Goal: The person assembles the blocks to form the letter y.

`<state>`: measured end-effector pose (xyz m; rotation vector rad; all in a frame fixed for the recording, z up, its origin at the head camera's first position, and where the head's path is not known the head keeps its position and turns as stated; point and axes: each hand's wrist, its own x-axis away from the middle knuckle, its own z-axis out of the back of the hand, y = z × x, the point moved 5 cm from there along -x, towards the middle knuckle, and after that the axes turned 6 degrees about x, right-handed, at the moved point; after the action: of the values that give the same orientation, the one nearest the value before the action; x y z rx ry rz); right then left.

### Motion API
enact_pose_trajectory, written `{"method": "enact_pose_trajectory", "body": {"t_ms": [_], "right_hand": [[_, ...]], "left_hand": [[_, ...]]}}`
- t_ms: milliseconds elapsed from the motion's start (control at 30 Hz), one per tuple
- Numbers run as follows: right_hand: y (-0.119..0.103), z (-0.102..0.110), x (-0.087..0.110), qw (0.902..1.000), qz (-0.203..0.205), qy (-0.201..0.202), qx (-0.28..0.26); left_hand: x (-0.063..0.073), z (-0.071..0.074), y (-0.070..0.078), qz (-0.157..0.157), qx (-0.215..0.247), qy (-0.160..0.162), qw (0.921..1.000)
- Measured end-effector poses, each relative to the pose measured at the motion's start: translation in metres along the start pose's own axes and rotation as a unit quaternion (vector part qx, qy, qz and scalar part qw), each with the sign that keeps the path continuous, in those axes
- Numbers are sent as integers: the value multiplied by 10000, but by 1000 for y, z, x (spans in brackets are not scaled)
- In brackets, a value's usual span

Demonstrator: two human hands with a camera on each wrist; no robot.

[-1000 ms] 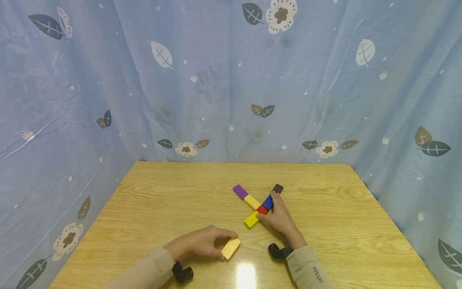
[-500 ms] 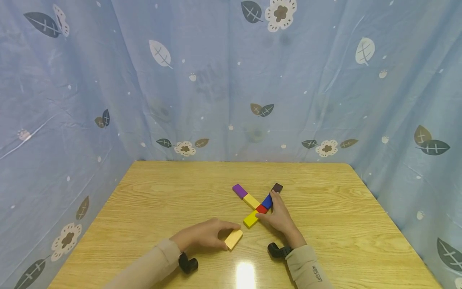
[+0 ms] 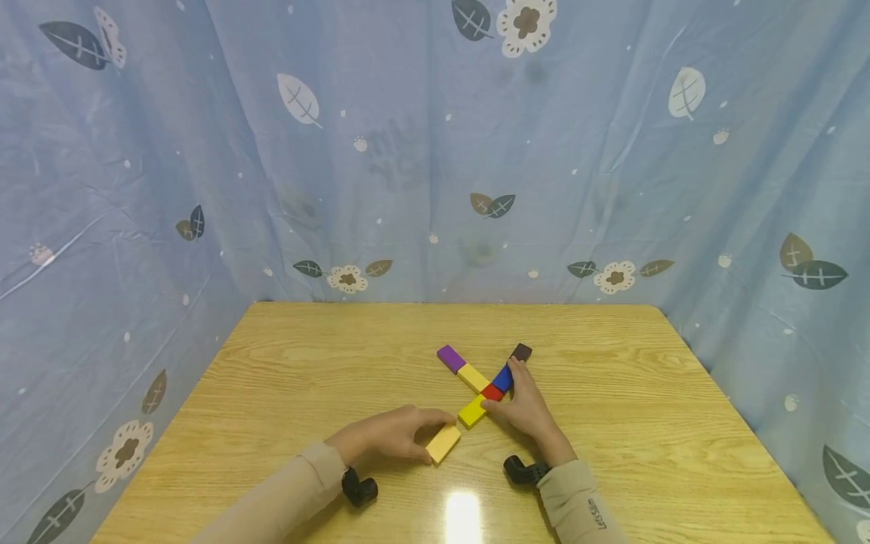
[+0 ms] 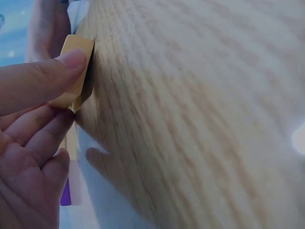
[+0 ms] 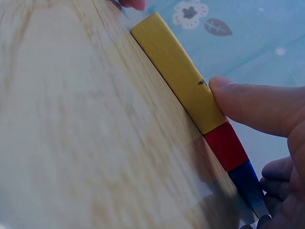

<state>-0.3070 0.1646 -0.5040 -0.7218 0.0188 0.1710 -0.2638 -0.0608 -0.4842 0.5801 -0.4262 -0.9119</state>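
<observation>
My left hand [image 3: 390, 434] pinches a pale tan rectangular block [image 3: 444, 444] between thumb and fingers. The left wrist view shows the thumb across this block [image 4: 76, 44], low over the wood. My right hand [image 3: 526, 412] rests along a slanting row of blocks. Its thumb touches the edge of the yellow block [image 5: 178, 78]; the fingers lie by the blue block [image 5: 247, 179]. Between these two sits a red block [image 5: 226, 147]. At the row's far end is a dark brown block [image 3: 522, 353]. A pale yellow block [image 3: 473, 378] and a purple block [image 3: 451, 359] branch off to the upper left.
The blocks lie on a wood-grain table [image 3: 306, 363]. A blue curtain [image 3: 408, 166] with leaves and flowers stands around its back and sides. Each wrist carries a small black camera, one [image 3: 359, 488] on the left and one [image 3: 523, 471] on the right.
My left hand has moved forward and slightly right with the tan block, bringing it close to the near end of the yellow block. The right hand has stayed in place.
</observation>
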Motion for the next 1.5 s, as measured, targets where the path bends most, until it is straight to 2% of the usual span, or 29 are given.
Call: {"method": "enact_pose_trajectory", "body": {"t_ms": [700, 1200, 1500], "right_hand": [[2, -1, -1, 10000, 47, 43, -17], [0, 0, 0, 10000, 30, 16, -70], [-1, 0, 0, 10000, 10, 5, -96]], "left_hand": [[-5, 0, -1, 212, -82, -56, 9997], [-9, -1, -2, 219, -190, 16, 9996], [-12, 0, 1, 52, -226, 72, 9997]]}}
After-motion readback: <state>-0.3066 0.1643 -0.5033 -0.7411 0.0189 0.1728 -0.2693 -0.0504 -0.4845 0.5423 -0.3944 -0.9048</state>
